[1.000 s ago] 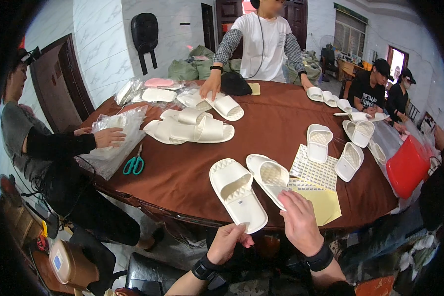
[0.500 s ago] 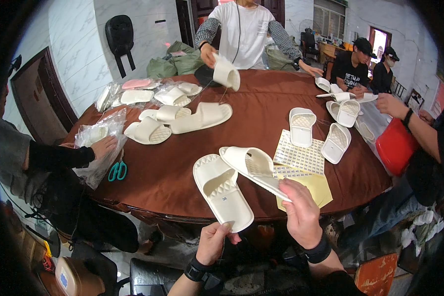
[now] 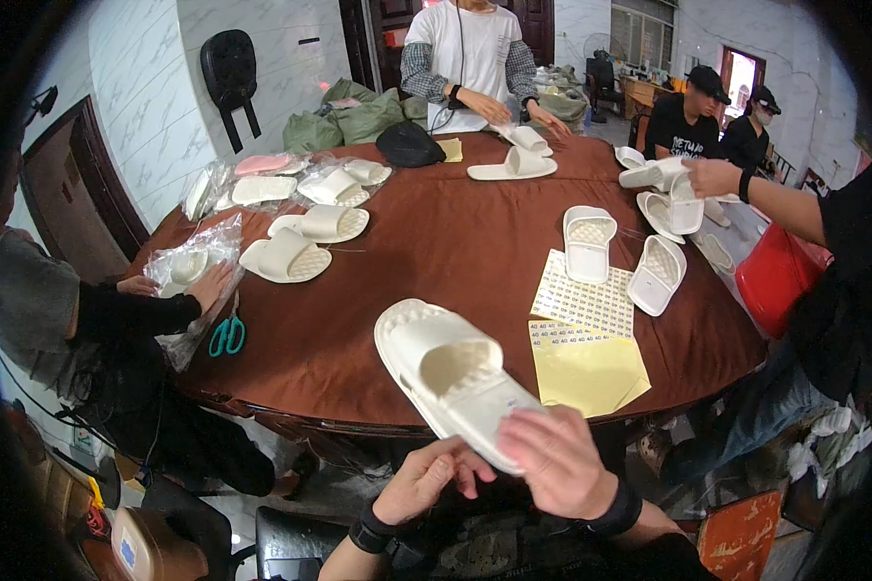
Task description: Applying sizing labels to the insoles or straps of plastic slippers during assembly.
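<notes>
A pair of cream slide slippers (image 3: 452,373), stacked together, hung over the near edge of the round brown table (image 3: 436,252). The right hand (image 3: 558,460) lay curled across their heel end, gripping, while the left hand (image 3: 426,477) pinched them from beneath, fingers bent.

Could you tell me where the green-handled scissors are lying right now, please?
In the head view, the scissors lie on the left edge of the round brown table, just below a co-worker's hand resting on a clear plastic bag.
</notes>
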Available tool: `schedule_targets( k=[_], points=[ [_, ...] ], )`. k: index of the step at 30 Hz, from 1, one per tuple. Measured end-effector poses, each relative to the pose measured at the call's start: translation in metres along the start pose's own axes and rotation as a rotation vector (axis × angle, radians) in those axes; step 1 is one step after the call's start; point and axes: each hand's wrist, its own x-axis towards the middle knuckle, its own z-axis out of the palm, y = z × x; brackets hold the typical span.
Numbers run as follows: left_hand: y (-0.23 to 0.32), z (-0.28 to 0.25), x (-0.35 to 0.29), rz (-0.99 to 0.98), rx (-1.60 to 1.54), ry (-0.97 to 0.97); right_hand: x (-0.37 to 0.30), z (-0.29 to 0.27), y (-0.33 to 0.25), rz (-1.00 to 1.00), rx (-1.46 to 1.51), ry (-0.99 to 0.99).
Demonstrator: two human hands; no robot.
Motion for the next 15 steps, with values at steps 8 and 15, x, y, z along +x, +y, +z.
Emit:
schedule_targets(
  k=[8, 15],
  points=[
    [0.025, 0.012, 0.007, -0.06, -0.216, 0.4, -0.008, 0.004, -0.002, -0.114, 0.113, -0.264],
    [0.067, -0.003, -0.011, -0.163, 0.6, 0.029, 0.0, -0.044, 0.03, 0.278, 0.083, 0.23]
  ],
)
